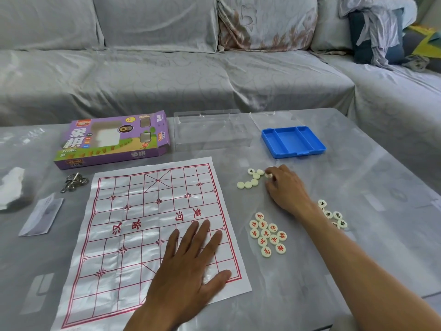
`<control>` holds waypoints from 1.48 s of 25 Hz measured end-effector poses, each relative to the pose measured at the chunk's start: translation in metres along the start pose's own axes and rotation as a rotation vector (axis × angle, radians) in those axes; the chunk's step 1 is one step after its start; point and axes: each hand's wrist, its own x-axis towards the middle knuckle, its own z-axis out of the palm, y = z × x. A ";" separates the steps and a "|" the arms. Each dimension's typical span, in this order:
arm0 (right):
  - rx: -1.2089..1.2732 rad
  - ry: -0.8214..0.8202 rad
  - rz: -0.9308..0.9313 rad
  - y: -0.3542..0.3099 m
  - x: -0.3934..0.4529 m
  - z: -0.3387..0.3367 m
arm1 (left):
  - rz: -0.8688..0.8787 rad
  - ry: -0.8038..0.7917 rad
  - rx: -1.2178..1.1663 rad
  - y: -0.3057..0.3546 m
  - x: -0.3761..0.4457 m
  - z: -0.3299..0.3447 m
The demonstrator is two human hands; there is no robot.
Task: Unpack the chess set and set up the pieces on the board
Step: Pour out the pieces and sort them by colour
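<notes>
Setting: grey glass-topped table (358, 235) is standing in front of a sofa (167, 68) draped in grey cloth.
Right hand: right hand (286, 189) is reaching out beside the board, fingers curled and pinching one cream piece (269, 175) at its fingertips.
Left hand: left hand (191, 263) is lying flat with fingers spread, pressing on the near right part of the board (133, 230).
Blank-side pieces: cream discs (250, 181) are lying just left of the right hand.
Red pieces: red-lettered cluster (268, 235) is sitting between the board and the right forearm.
Black pieces: black-lettered group (333, 215) is lying right of that forearm.
Behind: blue tray (293, 142), clear case (212, 130) and purple box (112, 139) are lined along the far side.
Left edge: metal rings (74, 182) and a folded paper (41, 217) are lying there.
</notes>
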 end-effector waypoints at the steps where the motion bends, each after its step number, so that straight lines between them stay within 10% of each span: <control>1: 0.016 0.004 0.006 0.000 0.000 0.000 | 0.006 0.023 -0.002 0.000 0.000 0.001; 27: -0.003 -0.358 0.120 0.015 -0.022 -0.042 | -0.025 0.013 -0.041 0.002 -0.001 -0.004; 33: 0.064 -0.036 0.101 0.013 -0.003 -0.025 | -0.020 -0.005 -0.007 0.003 0.000 -0.004; 37: -0.195 -0.096 -0.047 0.008 0.007 -0.009 | -0.025 -0.110 -0.039 0.003 -0.001 -0.006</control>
